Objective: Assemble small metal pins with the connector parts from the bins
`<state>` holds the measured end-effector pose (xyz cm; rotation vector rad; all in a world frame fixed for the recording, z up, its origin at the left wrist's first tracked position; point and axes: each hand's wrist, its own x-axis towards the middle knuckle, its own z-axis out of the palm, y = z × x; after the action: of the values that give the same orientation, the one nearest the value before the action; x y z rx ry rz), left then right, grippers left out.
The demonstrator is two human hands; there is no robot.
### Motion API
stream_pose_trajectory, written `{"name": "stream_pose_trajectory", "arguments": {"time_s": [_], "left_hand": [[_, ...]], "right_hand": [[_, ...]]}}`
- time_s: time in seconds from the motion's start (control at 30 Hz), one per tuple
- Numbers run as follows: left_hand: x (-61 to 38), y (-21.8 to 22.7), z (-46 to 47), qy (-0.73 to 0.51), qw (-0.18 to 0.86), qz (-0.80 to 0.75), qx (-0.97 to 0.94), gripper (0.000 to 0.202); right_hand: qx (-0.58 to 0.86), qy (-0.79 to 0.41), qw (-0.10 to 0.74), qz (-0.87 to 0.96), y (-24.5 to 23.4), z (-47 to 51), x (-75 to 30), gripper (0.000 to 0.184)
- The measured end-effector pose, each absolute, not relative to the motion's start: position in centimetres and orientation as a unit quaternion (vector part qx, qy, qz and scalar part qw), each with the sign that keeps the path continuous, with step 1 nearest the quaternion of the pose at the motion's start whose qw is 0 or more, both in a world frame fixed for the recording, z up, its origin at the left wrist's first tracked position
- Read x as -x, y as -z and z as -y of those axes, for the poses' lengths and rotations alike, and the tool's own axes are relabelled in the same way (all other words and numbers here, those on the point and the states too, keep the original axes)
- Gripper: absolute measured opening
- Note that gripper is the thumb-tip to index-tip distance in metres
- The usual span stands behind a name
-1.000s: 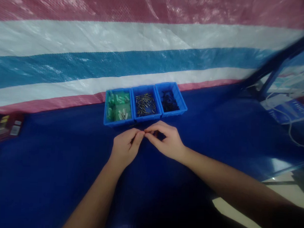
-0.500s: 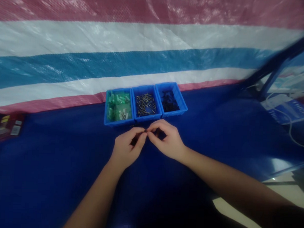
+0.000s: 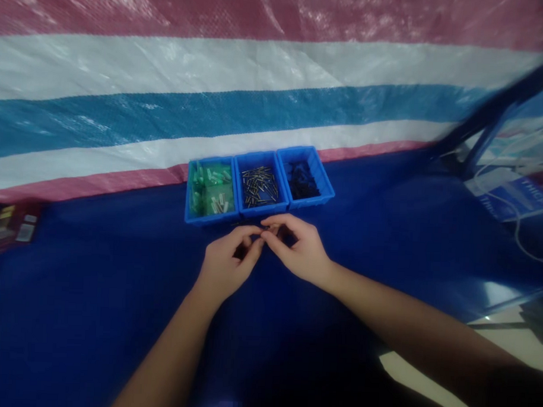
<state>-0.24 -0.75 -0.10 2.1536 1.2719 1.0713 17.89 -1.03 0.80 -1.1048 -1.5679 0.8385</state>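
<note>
My left hand (image 3: 227, 261) and my right hand (image 3: 294, 249) meet fingertip to fingertip just in front of three small blue bins. Both pinch a tiny dark part between them, too small to name. The left bin (image 3: 211, 191) holds green and white pieces. Thin metal pins fill the middle bin (image 3: 258, 186), and the right bin (image 3: 304, 178) has small black parts. Everything rests on a dark blue table cover (image 3: 94, 292).
A striped red, white and blue tarp (image 3: 213, 94) hangs behind the bins. A dark box with labels (image 3: 12, 227) lies at the far left. At the right stand a blue frame (image 3: 492, 116) and white cables (image 3: 520, 230). The table edge shows at the lower right.
The pinched fingertips of both hands have shifted slightly and closed tighter together; otherwise the hands stay in place in front of the bins.
</note>
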Motion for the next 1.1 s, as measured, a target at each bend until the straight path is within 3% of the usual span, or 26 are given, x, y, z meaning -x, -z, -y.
{"name": "stream_pose_trajectory", "arguments": {"time_s": [0.47, 1.1], "left_hand": [[-0.22, -0.62, 1.12, -0.354, 0.242, -0.542, -0.723, 0.018], [0.25, -0.53, 0.79, -0.354, 0.225, -0.506, -0.754, 0.019]], "right_hand": [[0.448, -0.324, 0.489, 0.674, -0.99, 0.97, -17.98, 0.010], [0.441, -0.309, 0.485, 0.689, -1.09, 1.01, -18.05, 0.009]]}}
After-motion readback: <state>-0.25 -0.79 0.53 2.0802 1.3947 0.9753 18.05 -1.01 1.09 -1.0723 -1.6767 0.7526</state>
